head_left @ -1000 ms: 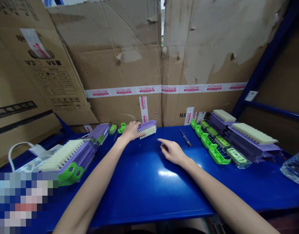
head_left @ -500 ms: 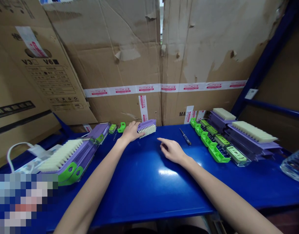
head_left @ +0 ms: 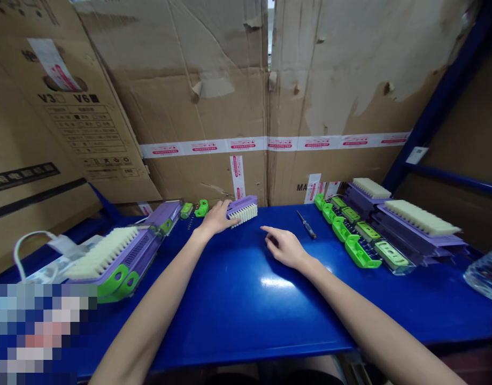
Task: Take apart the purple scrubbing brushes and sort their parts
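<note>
Near the back of the blue table, my left hand is closed round the left end of a purple brush. The brush lies on its side, its cream bristles facing the front. My fingers cover part of its purple back. To the right, my right hand rests on the table with nothing in it, index finger stretched out and the other fingers loosely curled. A thin screwdriver lies beyond it. Just left of my left hand are a green plastic clip and a small light-green piece.
At left lie purple-and-green brush units beside a white power strip with a cable. On the right stand green clips, light-green pieces, springs, cream-bristled purple brushes and a clear plastic bottle. Cardboard walls the back.
Both hands stay in the same place, the left one still on the brush. Only the camera view shifts slightly.
</note>
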A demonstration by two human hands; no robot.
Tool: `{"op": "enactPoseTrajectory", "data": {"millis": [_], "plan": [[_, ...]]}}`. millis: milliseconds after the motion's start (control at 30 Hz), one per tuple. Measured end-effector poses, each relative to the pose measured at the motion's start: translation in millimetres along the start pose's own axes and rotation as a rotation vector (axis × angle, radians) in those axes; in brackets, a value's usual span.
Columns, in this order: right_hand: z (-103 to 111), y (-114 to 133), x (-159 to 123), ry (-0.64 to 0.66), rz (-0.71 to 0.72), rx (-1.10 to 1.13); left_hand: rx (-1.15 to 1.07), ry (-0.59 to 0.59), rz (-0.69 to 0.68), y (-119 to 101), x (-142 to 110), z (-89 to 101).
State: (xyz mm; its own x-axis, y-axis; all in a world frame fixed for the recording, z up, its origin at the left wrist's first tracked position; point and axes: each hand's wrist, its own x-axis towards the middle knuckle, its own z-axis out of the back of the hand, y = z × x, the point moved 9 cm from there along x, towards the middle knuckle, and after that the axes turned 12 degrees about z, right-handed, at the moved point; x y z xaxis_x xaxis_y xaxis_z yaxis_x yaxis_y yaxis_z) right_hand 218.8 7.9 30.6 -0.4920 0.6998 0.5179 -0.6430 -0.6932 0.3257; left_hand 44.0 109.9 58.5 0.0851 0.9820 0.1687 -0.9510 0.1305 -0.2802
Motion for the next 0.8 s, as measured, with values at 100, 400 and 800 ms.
{"op": "enactPoseTrajectory", "data": {"millis": [100, 400, 800], "plan": [[-0.2, -0.5, -0.1, 0.003, -0.007, -0.001, 0.006, 0.002, 0.006, 0.2, -0.6, -0.7], [0.1, -1.0, 0.2, -0.001, -0.004, 0.019, -0.116, 0.008, 0.069, 4.9, -1.2, -0.4], [-1.9, -2.5, 0.2, 0.002, -0.007, 0.014, 0.133, -0.121, -0.131, -15.0, -18.8, 3.7]]}}
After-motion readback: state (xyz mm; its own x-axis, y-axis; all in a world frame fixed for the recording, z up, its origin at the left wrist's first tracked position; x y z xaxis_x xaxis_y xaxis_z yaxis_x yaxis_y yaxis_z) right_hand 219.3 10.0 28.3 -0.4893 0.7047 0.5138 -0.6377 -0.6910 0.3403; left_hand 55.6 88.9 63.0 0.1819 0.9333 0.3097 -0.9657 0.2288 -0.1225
